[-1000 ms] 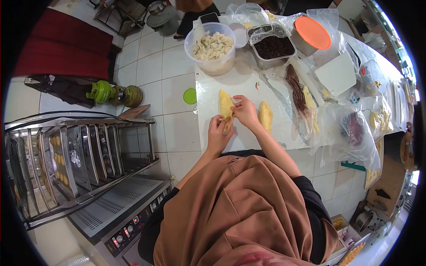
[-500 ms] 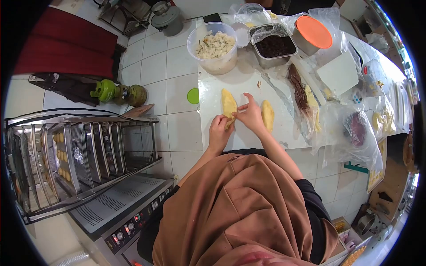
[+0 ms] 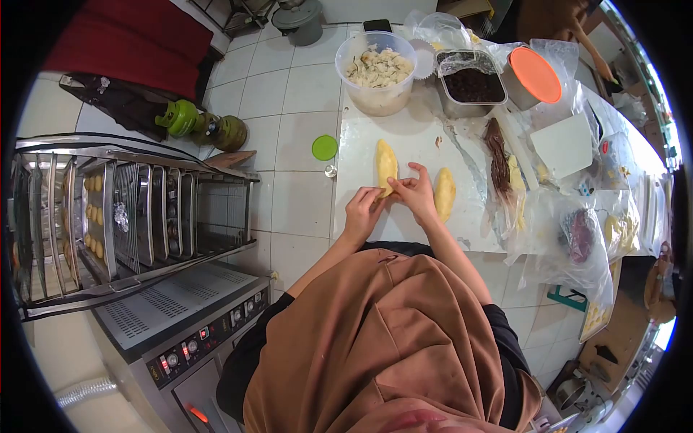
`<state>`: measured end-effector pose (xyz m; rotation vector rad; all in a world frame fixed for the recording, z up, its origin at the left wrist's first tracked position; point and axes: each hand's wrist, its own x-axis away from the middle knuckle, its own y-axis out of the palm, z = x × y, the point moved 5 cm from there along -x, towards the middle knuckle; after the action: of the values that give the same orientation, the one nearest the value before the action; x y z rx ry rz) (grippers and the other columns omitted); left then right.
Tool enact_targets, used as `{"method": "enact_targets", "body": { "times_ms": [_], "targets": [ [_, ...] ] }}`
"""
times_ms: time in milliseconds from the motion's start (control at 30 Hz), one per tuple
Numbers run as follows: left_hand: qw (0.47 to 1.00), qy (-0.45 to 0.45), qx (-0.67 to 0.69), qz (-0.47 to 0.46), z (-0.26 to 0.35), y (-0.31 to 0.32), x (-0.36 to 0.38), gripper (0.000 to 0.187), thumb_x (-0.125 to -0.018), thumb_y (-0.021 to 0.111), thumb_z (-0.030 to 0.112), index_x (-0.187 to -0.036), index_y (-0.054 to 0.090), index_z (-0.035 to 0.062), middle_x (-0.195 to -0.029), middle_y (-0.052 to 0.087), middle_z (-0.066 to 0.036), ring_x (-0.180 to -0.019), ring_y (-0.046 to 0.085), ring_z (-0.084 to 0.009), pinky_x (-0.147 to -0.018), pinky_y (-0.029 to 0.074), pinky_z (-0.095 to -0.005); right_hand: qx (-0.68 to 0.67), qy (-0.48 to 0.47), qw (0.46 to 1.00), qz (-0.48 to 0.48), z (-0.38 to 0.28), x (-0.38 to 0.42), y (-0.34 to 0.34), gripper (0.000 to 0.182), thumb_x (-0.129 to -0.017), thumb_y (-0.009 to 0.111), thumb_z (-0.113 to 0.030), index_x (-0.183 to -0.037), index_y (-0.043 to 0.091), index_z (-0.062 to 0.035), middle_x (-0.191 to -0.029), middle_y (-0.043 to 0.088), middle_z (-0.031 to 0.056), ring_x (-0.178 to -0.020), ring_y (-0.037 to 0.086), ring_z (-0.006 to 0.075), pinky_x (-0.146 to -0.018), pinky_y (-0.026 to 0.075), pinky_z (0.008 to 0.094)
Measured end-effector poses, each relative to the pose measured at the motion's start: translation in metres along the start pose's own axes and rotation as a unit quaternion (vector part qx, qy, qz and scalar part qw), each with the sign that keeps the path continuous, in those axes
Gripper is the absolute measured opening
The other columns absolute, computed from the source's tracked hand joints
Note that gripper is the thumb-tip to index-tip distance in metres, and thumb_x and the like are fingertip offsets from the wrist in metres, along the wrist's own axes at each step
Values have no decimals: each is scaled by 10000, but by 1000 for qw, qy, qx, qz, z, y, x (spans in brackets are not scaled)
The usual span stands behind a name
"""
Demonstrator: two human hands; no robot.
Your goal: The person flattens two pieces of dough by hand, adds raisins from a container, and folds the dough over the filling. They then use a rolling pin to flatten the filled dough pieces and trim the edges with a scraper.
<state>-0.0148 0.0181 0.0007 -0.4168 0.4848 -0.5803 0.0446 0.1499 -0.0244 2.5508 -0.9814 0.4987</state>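
A long, pale-yellow piece of dough [image 3: 387,160] lies lengthwise on the white tabletop. Both my hands are at its near end. The curled fingers of my left hand [image 3: 364,210] close on that end from the left. From the right, my right hand [image 3: 416,198] pinches the same end between thumb and fingers, with one finger raised. Just right of that hand rests a second spindle-shaped piece of dough [image 3: 445,195], not touched. My fingers hide the tip of the first piece.
Behind the dough stand a tub of shredded white filling [image 3: 375,101], a metal container of dark filling [image 3: 473,88] and an orange-lidded container [image 3: 535,75]. Plastic wrap and a white scraper [image 3: 561,144] lie right. A tray rack [image 3: 137,216] stands left. Another person's arm [image 3: 593,52] shows top right.
My head view has shifted, moving the table rightward in the picture. My right fingers have come in closer on the dough's near end. Another person has appeared at top right.
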Motion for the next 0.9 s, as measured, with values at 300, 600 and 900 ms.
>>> {"method": "enact_targets", "body": {
  "times_ms": [300,600,900],
  "targets": [
    [999,23,-29,22,11,-15,0,210,-687,692,-35,-880,648,35,-881,616,-87,-782,610,-226,-668,513,-311,-8,29,998,-58,3,0,-2,579,-762,705,-31,-1208,335,-6,-764,628,111,-680,627,154,-612,536,253],
    [992,112,-60,24,11,-22,6,225,-662,685,-62,-861,652,38,-871,625,-83,-759,618,-230,-667,507,-309,116,26,991,-59,5,8,5,500,-749,690,-6,-1139,378,-21,-805,613,119,-725,637,167,-604,535,243],
    [998,55,-31,-3,8,-14,-3,230,-653,696,-52,-858,652,43,-858,623,-68,-776,616,-249,-672,516,-308,-15,-1,1000,-23,13,7,9,462,-749,644,54,-1114,375,-35,-833,594,115,-742,635,169,-598,542,257]
  ]
}}
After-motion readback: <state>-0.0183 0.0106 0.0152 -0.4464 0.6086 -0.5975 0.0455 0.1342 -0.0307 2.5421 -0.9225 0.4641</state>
